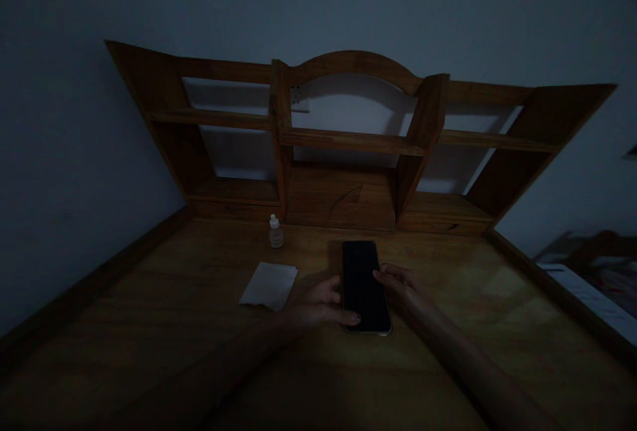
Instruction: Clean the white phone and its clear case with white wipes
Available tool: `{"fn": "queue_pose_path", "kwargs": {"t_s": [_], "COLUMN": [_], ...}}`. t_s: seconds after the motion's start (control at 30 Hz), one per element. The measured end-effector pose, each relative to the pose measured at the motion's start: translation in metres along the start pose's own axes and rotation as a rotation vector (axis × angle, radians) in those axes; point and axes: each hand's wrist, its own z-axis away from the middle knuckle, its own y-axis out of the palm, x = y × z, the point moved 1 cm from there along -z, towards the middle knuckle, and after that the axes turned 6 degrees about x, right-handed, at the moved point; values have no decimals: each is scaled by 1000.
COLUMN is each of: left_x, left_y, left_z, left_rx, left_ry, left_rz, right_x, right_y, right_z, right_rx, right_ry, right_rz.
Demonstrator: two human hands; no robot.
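Observation:
A smartphone [365,285] with a dark screen is held between both hands, just above the desk or touching it; I cannot tell which. My left hand [326,304] grips its lower left side, with the thumb over the screen's bottom left corner. On the right edge, my right hand [398,282] is closed with its thumb at the screen's border and fingers partly hidden. Left of my left hand lies a folded white tissue or cloth [270,285]. Behind that stands a small clear bottle [276,235] with a white dropper-type cap.
The wooden desk [174,325] carries a shelf unit [348,142] along its back, with a middle panel and low drawers. A wall socket [300,105] shows through the shelf. Beyond the desk's right edge is a white surface [592,298] with dark items. The room is dim.

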Motion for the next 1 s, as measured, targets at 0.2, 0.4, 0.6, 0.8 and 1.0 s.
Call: {"fn": "queue_pose_path", "kwargs": {"t_s": [0.2,0.4,0.6,0.8,1.0], "left_x": [-1,-3,-9,-8,-5], "left_y": [2,6,8,8,4], "left_z": [1,0,2,3,1], "left_rx": [-10,-168,-255,-218,-218], "left_ry": [18,91,23,59,37], "left_rz": [44,126,176,153,146], "right_x": [2,16,14,11,10], "right_y": [4,14,14,14,13], "right_z": [1,11,12,10,10], "right_rx": [-113,152,317,313,328], "right_ry": [-30,122,136,110,98], "right_rz": [4,20,-1,-18,-8]}}
